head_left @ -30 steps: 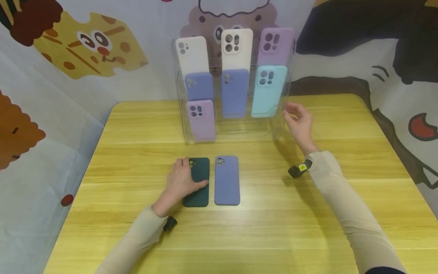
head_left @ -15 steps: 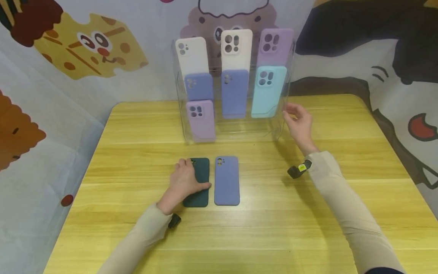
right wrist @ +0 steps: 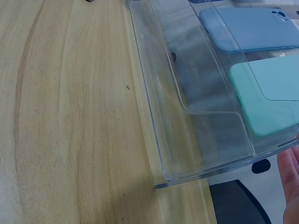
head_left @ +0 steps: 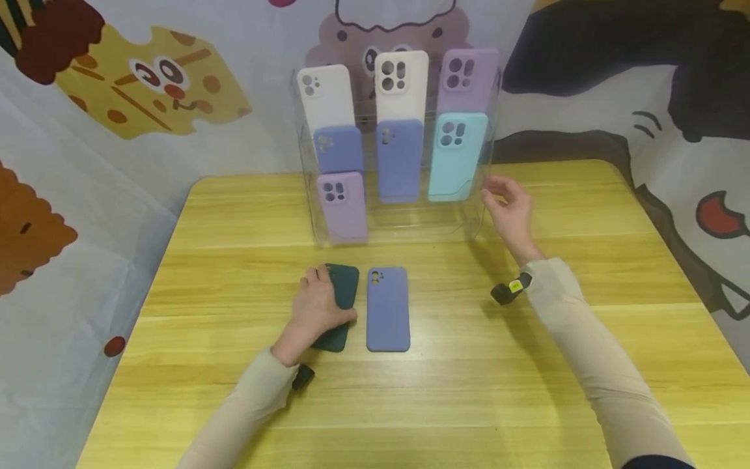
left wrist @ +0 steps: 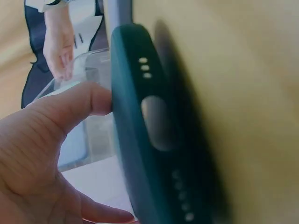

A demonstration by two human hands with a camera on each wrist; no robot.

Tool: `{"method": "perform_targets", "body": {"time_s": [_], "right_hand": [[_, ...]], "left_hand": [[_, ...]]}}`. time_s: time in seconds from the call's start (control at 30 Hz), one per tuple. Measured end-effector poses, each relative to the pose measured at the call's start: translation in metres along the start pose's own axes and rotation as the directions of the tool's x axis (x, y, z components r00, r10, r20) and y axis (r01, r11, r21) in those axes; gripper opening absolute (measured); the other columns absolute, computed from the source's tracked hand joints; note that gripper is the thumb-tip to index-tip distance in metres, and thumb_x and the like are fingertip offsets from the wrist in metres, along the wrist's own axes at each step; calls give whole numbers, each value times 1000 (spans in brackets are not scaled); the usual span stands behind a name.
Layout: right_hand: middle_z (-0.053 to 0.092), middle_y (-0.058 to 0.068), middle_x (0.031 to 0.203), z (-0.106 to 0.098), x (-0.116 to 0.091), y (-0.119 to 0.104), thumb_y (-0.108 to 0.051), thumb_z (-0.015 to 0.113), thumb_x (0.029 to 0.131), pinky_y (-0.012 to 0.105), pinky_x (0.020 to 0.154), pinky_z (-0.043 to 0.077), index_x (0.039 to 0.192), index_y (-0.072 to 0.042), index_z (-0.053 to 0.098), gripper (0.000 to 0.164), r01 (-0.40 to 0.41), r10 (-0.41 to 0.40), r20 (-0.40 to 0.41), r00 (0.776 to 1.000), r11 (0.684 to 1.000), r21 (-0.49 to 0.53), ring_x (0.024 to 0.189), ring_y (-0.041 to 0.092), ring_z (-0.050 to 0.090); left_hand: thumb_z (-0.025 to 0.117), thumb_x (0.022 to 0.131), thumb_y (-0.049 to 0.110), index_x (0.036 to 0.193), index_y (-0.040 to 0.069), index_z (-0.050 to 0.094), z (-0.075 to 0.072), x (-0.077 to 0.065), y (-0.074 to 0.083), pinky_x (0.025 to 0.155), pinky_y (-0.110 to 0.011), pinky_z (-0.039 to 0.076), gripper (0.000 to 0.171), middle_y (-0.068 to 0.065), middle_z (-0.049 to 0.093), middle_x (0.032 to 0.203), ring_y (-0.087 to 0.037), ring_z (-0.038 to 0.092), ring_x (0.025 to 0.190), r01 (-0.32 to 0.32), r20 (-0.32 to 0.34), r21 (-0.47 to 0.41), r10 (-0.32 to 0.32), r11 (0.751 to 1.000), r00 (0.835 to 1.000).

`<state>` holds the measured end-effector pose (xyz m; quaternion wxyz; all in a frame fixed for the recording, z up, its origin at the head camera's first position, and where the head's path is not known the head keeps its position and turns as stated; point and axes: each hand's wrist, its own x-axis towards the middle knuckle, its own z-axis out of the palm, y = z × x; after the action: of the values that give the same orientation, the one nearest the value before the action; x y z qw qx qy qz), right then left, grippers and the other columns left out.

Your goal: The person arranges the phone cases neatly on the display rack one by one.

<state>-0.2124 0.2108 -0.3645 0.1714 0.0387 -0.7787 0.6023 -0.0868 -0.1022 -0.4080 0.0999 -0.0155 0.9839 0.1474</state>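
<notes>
My left hand (head_left: pixel 314 305) holds a dark green phone case (head_left: pixel 347 290) by its edges, thumb on one side and fingers on the other. In the left wrist view the case (left wrist: pixel 140 107) stands tilted over the table, its slotted end towards the camera and a shadow beneath. A periwinkle phone case (head_left: pixel 388 312) lies flat just to its right. At the right side of a clear display rack (head_left: pixel 410 225), my right hand (head_left: pixel 512 208) grips the rack's side edge with thumb and fingers. Only part of that hand shows in the right wrist view.
Several phone cases stand in the tiered rack: white cases (head_left: pixel 328 101) at the back, periwinkle and turquoise cases (head_left: pixel 457 169) in the middle, a lilac case (head_left: pixel 346 215) at the front left. A cartoon-print cloth (head_left: pixel 263 39) hangs behind the wooden table (head_left: pixel 445 391).
The left hand has closed on the dark green case, which has gone from lying straight to being tilted and turned slightly clockwise. The right hand stays at the rack.
</notes>
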Motion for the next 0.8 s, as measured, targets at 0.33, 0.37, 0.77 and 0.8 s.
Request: {"method": "perform_targets", "body": {"time_s": [0.33, 0.37, 0.77, 0.8], "right_hand": [[62, 18, 104, -1, 1, 2, 7, 58, 85, 18, 84, 53, 112, 15, 57, 28, -9, 9, -4, 1000, 1000, -7, 89, 5, 59], [62, 19, 104, -1, 1, 2, 7, 57, 85, 18, 85, 53, 112, 15, 57, 28, -10, 10, -3, 1000, 1000, -5, 88, 5, 59], [62, 3, 98, -2, 4, 4, 7, 58, 85, 15, 83, 53, 112, 15, 57, 28, -17, 17, 23, 1000, 1000, 2, 86, 1, 58], [62, 4, 99, -3, 4, 3, 7, 58, 86, 17, 84, 53, 112, 15, 57, 28, -20, 20, 25, 999, 1000, -1, 87, 2, 59]], "left_hand": [[81, 64, 44, 139, -9, 30, -18, 11, 25, 59, -41, 58, 106, -25, 35, 136, -36, 46, 113, -114, -202, -125, 87, 986, 976], [81, 64, 43, 140, -9, 29, -19, 13, 28, 61, -41, 58, 105, -25, 36, 136, -36, 47, 112, -131, -223, -136, 98, 982, 970], [81, 65, 37, 142, -6, 24, -25, 37, 66, 84, -43, 54, 105, -23, 36, 135, -34, 45, 115, -255, -436, -252, 126, 933, 891], [81, 66, 37, 143, -6, 24, -26, 40, 70, 86, -43, 53, 104, -23, 36, 136, -34, 44, 116, -265, -453, -261, 124, 928, 883]]}}
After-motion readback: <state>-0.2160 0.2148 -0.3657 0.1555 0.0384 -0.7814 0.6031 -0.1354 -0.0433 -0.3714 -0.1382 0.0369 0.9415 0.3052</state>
